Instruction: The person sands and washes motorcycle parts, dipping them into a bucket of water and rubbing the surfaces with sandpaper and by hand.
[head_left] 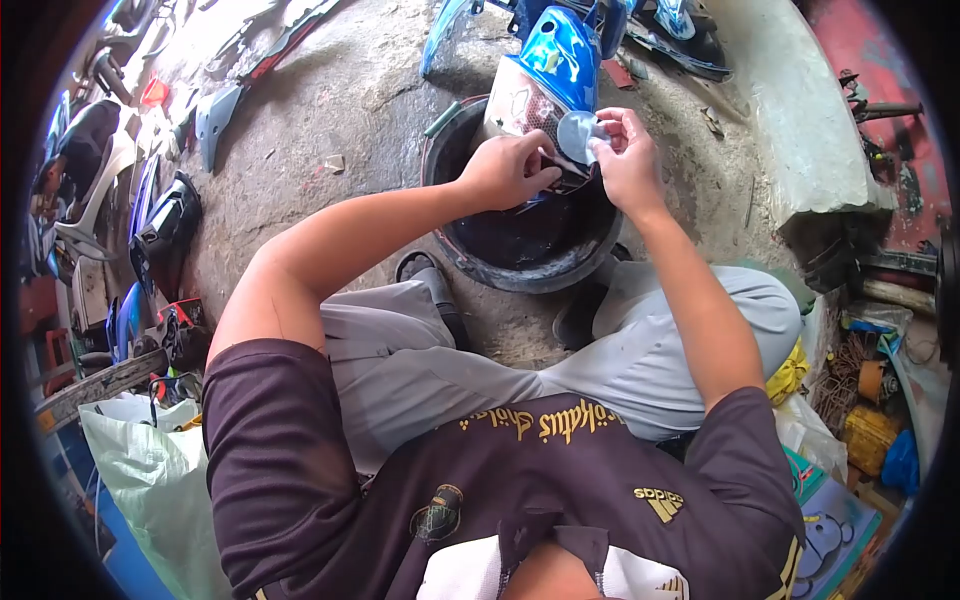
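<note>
A blue and white panel [553, 65] with a dark honeycomb-patterned area leans over a round black tub [530, 275]. My left hand [508, 172] is at the panel's lower left edge, its fingers bent together; whatever is between them is too small to make out. On the other side, my right hand [628, 160] pinches a pale translucent disc-like piece [578, 136], which lies against the panel's lower right part. Dark liquid or a dark bottom shows inside the tub below both hands.
Blue panels [680, 18] lie behind the tub. A pale concrete block [805, 120] stands at the right. Many motorcycle-like parts [168, 230] are piled along the left, near a light green sack [145, 480]. Bags and a yellow container [868, 438] sit at the lower right.
</note>
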